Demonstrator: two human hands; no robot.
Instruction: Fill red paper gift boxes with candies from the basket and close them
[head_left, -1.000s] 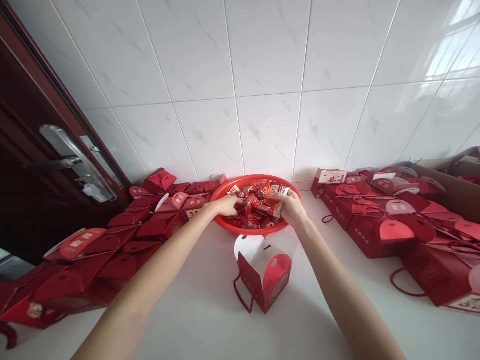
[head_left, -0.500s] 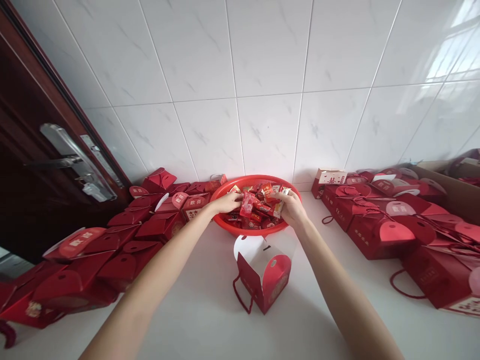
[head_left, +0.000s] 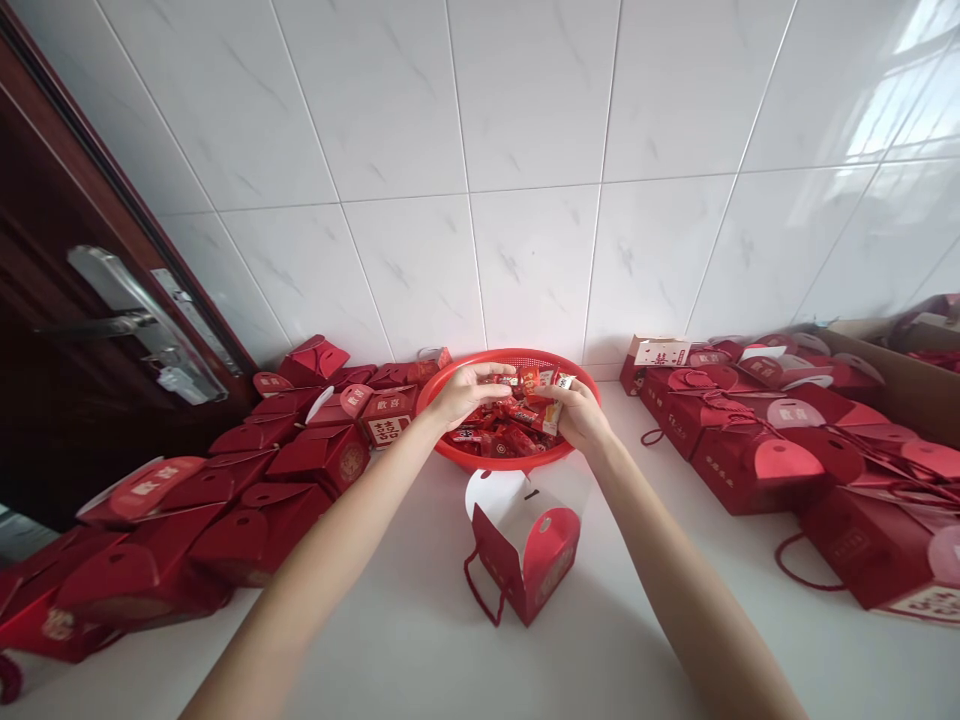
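Observation:
A round red basket (head_left: pixel 459 452) full of red-wrapped candies (head_left: pixel 504 440) stands against the tiled wall. My left hand (head_left: pixel 465 392) is raised over the basket's left side, fingers pinched on a small candy. My right hand (head_left: pixel 579 414) is at the basket's right side, gripping a bunch of wrapped candies. In front of the basket an open red gift box (head_left: pixel 525 545) with a white inside and a cord handle stands on the white counter (head_left: pixel 420 640).
Many closed red gift boxes (head_left: pixel 247 480) are piled at the left, and more of these red boxes (head_left: pixel 795 450) at the right. A cardboard carton (head_left: pixel 900 385) sits far right. A dark wooden door with a metal handle (head_left: pixel 127 320) is at the left.
My left hand has lifted from the candy pile and moved toward my right hand, carrying a candy. My right hand has stayed in place with its bunch.

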